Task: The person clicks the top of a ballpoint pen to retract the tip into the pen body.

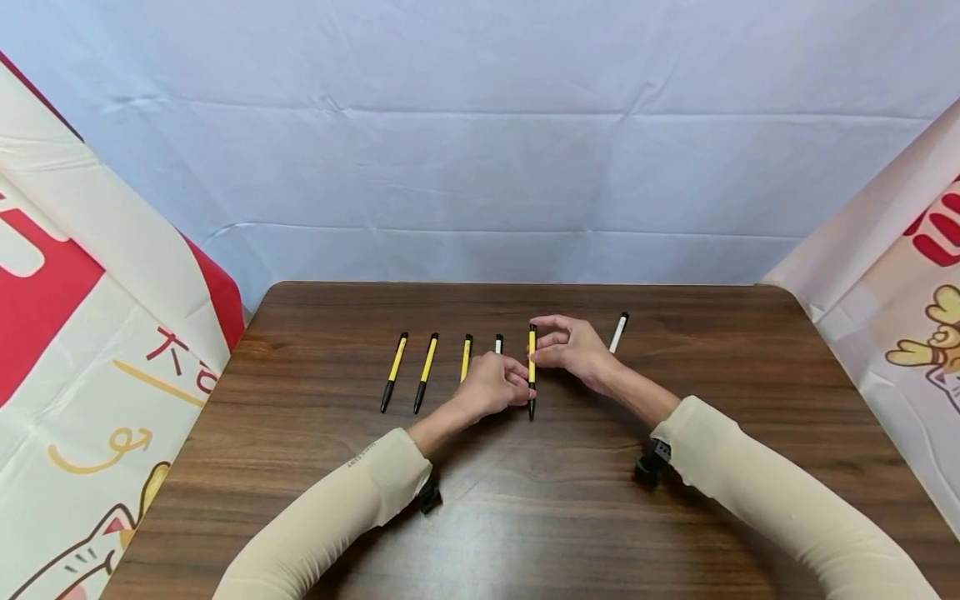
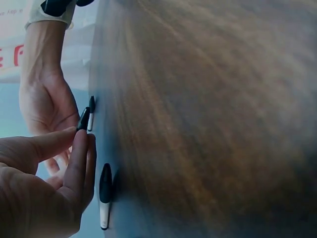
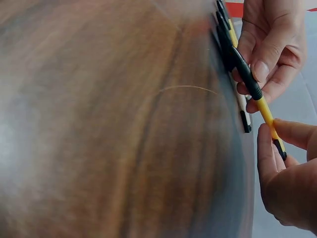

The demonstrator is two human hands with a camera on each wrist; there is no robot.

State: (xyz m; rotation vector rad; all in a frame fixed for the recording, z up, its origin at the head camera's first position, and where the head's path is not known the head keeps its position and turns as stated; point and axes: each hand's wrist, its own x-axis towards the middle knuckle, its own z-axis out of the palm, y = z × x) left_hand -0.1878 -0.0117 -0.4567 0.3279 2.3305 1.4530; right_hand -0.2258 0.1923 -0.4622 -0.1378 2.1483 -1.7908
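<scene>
A yellow pen with black ends (image 1: 532,358) stands between both hands over the table, pointed end toward the person. My left hand (image 1: 491,385) pinches its black grip between thumb and fingers, close to the tip. At the other end, the fingers and thumb of my right hand (image 1: 573,348) hold the pen by its yellow barrel and black cap end, clearest in the right wrist view. Left of the hands lie three more yellow pens (image 1: 396,371) in a row. A white pen (image 1: 498,342) beside them is partly hidden behind the left hand.
Another white pen (image 1: 618,333) lies slanted behind the right hand, its lower part covered by that hand. The brown wooden table (image 1: 480,517) ends at a pale cloth backdrop (image 1: 480,167), with printed cloths on either side.
</scene>
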